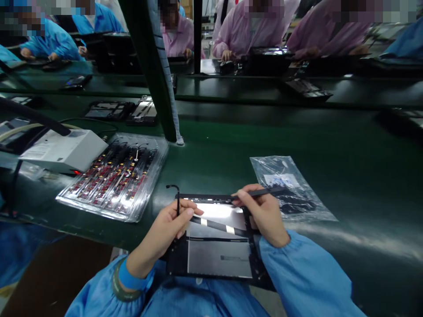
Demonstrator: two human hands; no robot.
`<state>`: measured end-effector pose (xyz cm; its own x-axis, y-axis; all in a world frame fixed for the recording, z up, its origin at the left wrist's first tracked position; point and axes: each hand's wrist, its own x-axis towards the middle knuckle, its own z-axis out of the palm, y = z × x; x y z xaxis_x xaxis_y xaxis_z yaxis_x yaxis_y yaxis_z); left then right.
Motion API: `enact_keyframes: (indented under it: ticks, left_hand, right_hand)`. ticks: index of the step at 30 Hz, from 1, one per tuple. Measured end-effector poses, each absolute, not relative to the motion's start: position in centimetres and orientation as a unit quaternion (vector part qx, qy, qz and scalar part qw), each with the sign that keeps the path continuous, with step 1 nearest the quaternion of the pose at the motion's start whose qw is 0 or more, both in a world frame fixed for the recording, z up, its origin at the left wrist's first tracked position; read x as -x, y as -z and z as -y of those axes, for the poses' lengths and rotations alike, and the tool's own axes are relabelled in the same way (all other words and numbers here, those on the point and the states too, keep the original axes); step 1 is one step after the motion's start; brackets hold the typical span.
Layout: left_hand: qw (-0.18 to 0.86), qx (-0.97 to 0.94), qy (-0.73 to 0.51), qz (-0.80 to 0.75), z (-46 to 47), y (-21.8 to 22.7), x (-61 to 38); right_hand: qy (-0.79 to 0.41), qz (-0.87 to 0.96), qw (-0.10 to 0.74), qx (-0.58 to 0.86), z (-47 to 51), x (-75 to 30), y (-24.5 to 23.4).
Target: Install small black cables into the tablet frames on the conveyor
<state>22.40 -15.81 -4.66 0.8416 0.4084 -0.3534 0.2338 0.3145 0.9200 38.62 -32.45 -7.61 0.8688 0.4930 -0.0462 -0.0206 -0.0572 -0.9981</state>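
Light, level pressure seems best from the right fingers, clamped on a slim dark tool at the far edge of the opened device. The left fingers nearly meet beside a black cable; whether they grip it, I cannot tell. The device sits at the bench's near edge, between a parts tray, left, and a plastic bag, right.
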Motion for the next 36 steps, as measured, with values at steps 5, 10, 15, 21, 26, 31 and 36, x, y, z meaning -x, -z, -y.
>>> enact_keyframes:
  ticks: [5, 10, 15, 21, 26, 31, 36]
  left_hand:
    - [0.763, -0.603, 0.001, -0.232, 17.5, 3.8, -22.7]
    - [0.743, -0.644, 0.056, -0.173, 19.3, 3.9, -23.1]
    - [0.574, -0.773, -0.199, -0.182, 18.4, 4.4, -22.9]
    - [0.452, -0.857, -0.21, -0.127, 16.8, 4.7, -22.9]
    - [0.348, -0.924, -0.156, -0.043, 15.5, 5.4, -24.4]
    - [0.33, -0.943, -0.025, 0.031, 14.2, 5.4, -26.1]
    - [0.313, -0.948, -0.02, 0.047, 14.0, 5.9, -26.7]
  right_hand:
    - [-0.234, 0.196, 0.697, 0.649, 32.0, -37.8, 4.7]
    - [-0.302, 0.294, 0.601, 0.678, 29.5, -34.4, 3.6]
    - [-0.12, 0.334, 0.599, 0.718, 28.9, -33.2, 3.9]
    - [-0.172, 0.208, 0.646, 0.714, 30.0, -34.7, 3.5]
    - [-0.23, 0.121, 0.718, 0.646, 31.8, -37.7, 2.8]
    - [-0.233, 0.079, 0.691, 0.68, 33.6, -40.0, 2.5]
    - [-0.045, 0.278, 0.488, 0.826, 33.7, -39.8, 5.0]
